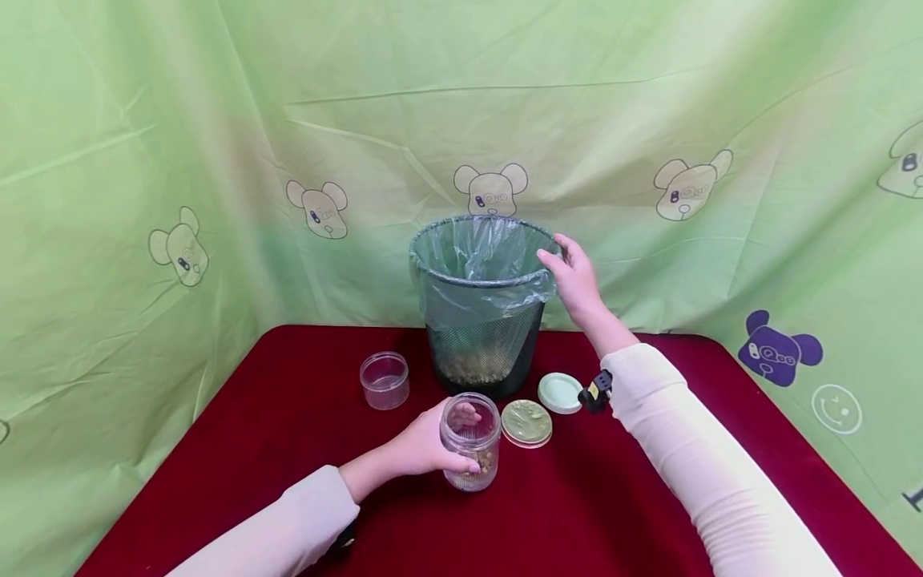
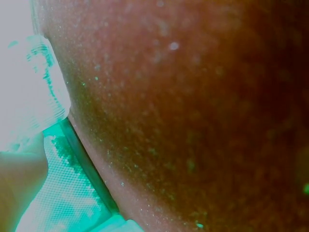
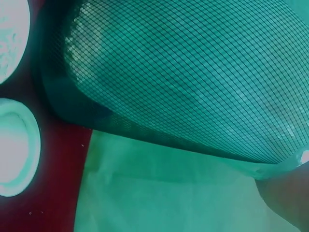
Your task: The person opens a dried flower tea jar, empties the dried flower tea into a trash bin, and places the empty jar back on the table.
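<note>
My left hand holds a clear ribbed jar upright, thumb across its front and fingers behind. Small tan pieces lie in the bottom of the jar, and its mouth is uncovered. In the left wrist view, the jar appears washed out at the left edge. Behind it stands a dark mesh wastebasket lined with a clear plastic bag. Tan material shows through the mesh low down. My right hand grips the basket's right rim, thumb inside; only part of that hand appears in the right wrist view.
A clear, lidless round tub stands left of the basket. To the basket's front right lie a gold-green disc-shaped lid and a pale green lid. A red cloth covers the table; a green printed curtain hangs behind.
</note>
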The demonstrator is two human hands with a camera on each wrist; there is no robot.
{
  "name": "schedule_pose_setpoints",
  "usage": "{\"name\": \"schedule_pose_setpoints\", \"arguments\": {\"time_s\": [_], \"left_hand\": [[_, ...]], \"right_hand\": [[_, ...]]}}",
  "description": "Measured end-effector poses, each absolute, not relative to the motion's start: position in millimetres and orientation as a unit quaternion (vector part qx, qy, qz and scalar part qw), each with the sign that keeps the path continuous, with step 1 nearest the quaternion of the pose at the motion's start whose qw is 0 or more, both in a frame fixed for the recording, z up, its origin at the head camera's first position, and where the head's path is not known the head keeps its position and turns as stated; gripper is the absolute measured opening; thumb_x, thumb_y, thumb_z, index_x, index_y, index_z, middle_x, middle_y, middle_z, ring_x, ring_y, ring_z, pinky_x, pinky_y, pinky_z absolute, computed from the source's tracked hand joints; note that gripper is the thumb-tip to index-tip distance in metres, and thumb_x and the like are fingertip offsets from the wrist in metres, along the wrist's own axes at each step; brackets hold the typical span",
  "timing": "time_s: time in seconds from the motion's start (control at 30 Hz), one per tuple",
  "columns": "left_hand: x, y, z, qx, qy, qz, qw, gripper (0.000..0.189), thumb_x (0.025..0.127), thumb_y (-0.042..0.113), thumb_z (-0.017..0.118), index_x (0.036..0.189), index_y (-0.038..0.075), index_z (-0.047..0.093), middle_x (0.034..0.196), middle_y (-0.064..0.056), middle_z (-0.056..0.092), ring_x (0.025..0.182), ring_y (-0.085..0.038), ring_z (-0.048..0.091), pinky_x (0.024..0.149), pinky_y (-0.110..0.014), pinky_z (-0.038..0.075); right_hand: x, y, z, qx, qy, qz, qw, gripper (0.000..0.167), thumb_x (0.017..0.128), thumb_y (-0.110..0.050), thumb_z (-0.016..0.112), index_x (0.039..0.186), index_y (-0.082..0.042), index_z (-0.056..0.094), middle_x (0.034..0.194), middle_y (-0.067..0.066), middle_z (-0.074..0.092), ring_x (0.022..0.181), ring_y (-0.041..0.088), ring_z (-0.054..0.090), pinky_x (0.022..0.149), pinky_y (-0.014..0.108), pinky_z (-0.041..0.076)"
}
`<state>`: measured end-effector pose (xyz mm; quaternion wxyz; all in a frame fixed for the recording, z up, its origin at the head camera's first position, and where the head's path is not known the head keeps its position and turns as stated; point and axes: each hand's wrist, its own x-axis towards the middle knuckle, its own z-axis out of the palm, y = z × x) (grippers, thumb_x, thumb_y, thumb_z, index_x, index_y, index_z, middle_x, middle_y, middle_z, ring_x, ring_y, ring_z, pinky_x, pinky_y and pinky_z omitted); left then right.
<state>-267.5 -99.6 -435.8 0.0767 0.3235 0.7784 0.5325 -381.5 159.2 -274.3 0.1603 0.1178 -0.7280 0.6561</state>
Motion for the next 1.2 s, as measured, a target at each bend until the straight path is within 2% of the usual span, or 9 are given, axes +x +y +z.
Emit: {"name": "schedule_pose_setpoints", "arguments": {"time_s": [0.27, 0.9, 1.2], "left_hand": [[-268.8, -99.0, -436.5, 0.331, 0.781, 0.525, 0.068, 0.071, 0.068, 0.015, 0.088, 0.126, 0.007, 0.049, 0.121, -0.003, 0.062, 0.116, -0.014, 0.057, 0.099, -0.029, 0.044], [-269.7, -103.6, -433.9, 0.334, 0.786, 0.517, 0.066, 0.073, 0.067, 0.019, 0.089, 0.128, 0.008, 0.05, 0.12, -0.003, 0.062, 0.113, -0.015, 0.059, 0.098, -0.033, 0.045], [-271.1, -110.5, -430.3, 0.328, 0.782, 0.528, 0.035, 0.071, 0.067, 0.02, 0.09, 0.126, 0.003, 0.053, 0.119, -0.01, 0.063, 0.112, -0.023, 0.059, 0.098, -0.037, 0.045]], "right_hand": [[-385.6, 152.5, -281.7, 0.11, -0.697, 0.682, 0.19, 0.062, 0.092, -0.01, 0.051, 0.149, 0.001, 0.029, 0.157, 0.012, 0.024, 0.143, 0.016, 0.02, 0.113, 0.027, 0.021], [-385.9, 143.2, -286.3, 0.091, -0.671, 0.704, 0.212, 0.065, 0.086, -0.006, 0.048, 0.149, 0.001, 0.031, 0.153, 0.015, 0.033, 0.135, 0.019, 0.035, 0.107, 0.027, 0.032], [-385.2, 142.8, -286.8, 0.09, -0.662, 0.712, 0.215, 0.066, 0.084, -0.005, 0.048, 0.148, 0.002, 0.033, 0.151, 0.015, 0.036, 0.131, 0.02, 0.038, 0.104, 0.027, 0.034]]}}
